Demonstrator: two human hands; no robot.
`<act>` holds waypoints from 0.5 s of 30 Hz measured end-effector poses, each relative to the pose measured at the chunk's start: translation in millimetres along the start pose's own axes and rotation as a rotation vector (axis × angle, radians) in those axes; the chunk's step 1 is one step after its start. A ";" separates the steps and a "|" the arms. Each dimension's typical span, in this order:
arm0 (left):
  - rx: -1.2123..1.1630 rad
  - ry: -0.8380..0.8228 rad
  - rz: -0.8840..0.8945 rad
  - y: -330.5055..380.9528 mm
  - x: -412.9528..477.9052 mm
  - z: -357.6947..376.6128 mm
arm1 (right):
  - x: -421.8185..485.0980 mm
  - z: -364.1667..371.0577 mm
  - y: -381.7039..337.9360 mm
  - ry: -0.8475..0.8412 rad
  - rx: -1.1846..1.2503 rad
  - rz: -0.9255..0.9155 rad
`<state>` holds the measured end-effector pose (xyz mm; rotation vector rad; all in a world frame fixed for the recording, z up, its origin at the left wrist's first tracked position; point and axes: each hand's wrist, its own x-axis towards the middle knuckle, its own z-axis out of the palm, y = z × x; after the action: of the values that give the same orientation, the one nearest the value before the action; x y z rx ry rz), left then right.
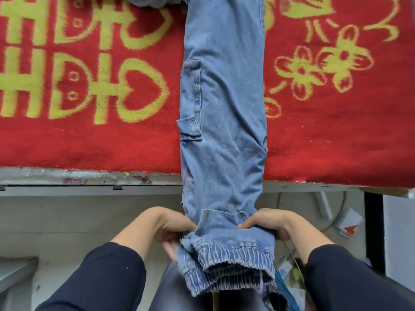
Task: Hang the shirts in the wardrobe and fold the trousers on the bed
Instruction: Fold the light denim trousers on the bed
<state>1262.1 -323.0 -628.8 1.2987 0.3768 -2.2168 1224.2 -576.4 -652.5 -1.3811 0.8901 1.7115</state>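
**Position of the workpiece.** The trousers (224, 97), in light blue denim, lie lengthwise across the bed (67, 179), on top of the red blanket (336, 142). They run from the far edge to the near edge. The two legs are stacked one on the other, so a single narrow strip shows, with the cargo pocket (190, 97) along its left side. The lower legs overhang the near edge and are clear of the bed. The elastic cuffs (235, 254) are the part nearest the person.

**State of the hands.** The left hand (170, 227) grips the left side of the stacked legs just above the cuffs, with its fingers curled under the cloth. The right hand (267, 223) grips the right side at the same height, fingers over the top. Both are clamped on the denim, one at each side.

**Reason for the grip.** Holding both sides at equal height keeps the two legs aligned and the strip taut. The hold probably prepares the cuff end to be carried toward the far edge for the first crosswise fold.

**Caution.** An uneven lift may let the upper leg slide off the lower.

**Other items.** A grey garment (146, 1) lies at the far edge.
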 end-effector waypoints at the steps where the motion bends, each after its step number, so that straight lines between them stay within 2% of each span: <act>1: 0.022 0.017 0.002 4.4 -2.3 0.3 | -3.5 -1.5 -1.9 0.029 0.002 -0.013; 5: -0.010 0.090 0.146 27.4 -29.5 -19.4 | -37.2 -26.3 -28.1 0.072 0.107 -0.199; 9: -0.522 0.146 0.560 60.9 -62.1 -54.8 | -69.2 -71.7 -68.4 0.011 0.334 -0.421; 11: -0.764 0.206 0.750 90.4 -75.2 -67.4 | -79.6 -89.3 -95.1 0.060 0.446 -0.537; 13: -0.919 0.268 0.891 123.2 -85.1 -79.9 | -88.3 -102.1 -124.9 0.115 0.514 -0.632; 15: -0.974 0.281 0.959 153.3 -94.1 -95.8 | -91.8 -115.9 -151.3 0.148 0.595 -0.672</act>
<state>1456.0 -372.3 -590.2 0.9043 0.6466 -0.8386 1422.8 -616.7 -591.8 -1.2049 0.7985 0.7628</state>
